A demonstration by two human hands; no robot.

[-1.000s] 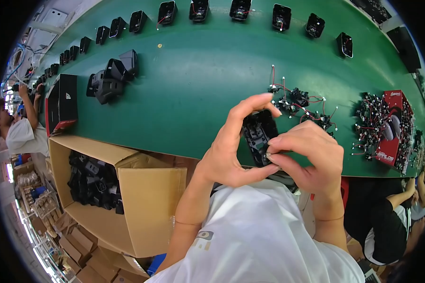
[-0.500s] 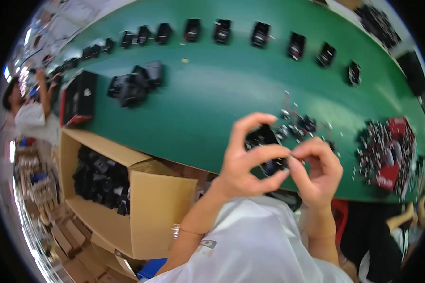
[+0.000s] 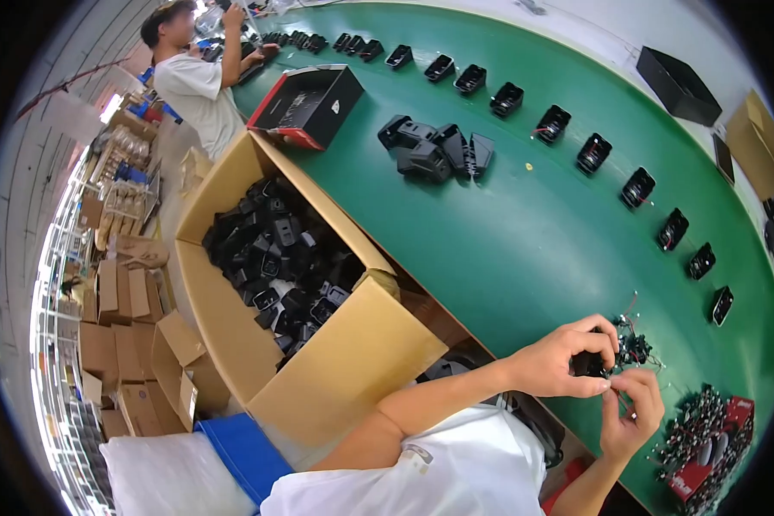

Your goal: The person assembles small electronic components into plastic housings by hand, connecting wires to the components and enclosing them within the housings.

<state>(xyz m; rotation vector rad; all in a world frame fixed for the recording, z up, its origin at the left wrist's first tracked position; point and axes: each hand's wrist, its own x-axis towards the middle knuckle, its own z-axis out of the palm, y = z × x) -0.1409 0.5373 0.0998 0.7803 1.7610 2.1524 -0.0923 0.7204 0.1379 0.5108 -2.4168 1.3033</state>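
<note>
My left hand (image 3: 552, 359) is closed around a small black plastic housing (image 3: 586, 365), its thumb and fingers along the sides. Against the housing's near edge, my right hand (image 3: 633, 414) pinches with thumb and forefinger. What sits in that pinch is too small to make out. Both hands are over the front edge of the green table, fingertips nearly touching. Just beyond them lies a loose cluster of small wired parts (image 3: 635, 347). Past my right hand is a bigger heap of wired parts (image 3: 692, 421) on and around a red box (image 3: 738, 423).
A long row of black housings (image 3: 593, 153) curves along the green table (image 3: 490, 249). Several black casings (image 3: 430, 153) are piled mid-table beside a black-and-red box (image 3: 328, 112). At my left stands a carton (image 3: 344, 365) full of black parts. Another person (image 3: 199, 90) works at the far left.
The view has swung left, so the carton and the other person show more fully and my hands sit lower right. My hands remain together at the black housing.
</note>
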